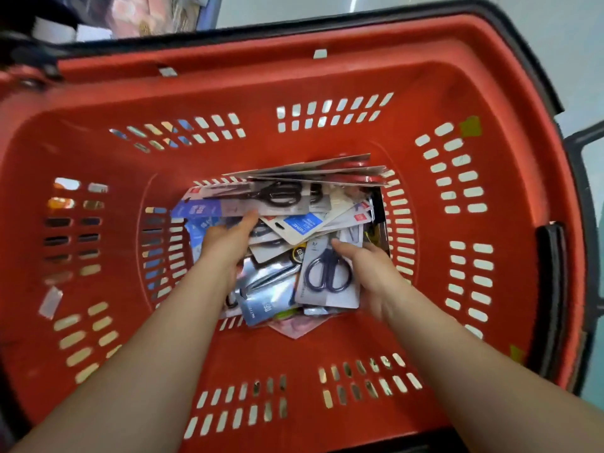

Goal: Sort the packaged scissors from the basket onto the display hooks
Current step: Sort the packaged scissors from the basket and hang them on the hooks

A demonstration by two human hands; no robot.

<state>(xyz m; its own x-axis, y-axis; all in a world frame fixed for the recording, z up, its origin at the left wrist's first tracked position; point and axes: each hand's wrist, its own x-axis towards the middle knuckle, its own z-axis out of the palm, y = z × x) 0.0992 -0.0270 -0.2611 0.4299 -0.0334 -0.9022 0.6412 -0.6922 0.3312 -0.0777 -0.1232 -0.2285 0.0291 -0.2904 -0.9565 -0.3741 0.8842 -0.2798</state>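
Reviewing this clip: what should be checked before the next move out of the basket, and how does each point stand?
1. Reach: left hand and right hand are down in basket: ok.
2. Grip: right hand holds blue-scissors pack, thumb on top: ok.
3. That pack lies atop the pile, nothing over it: ok.
4. Hold of left hand on a pack: cannot tell; fingers hidden in pile.
5. View of display hooks: not ok, none visible.

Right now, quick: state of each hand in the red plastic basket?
Left hand: thumb against the long grey pack of black-handled scissors, fingers hidden; cannot be told.
Right hand: holds the grey card of dark-blue-handled scissors.
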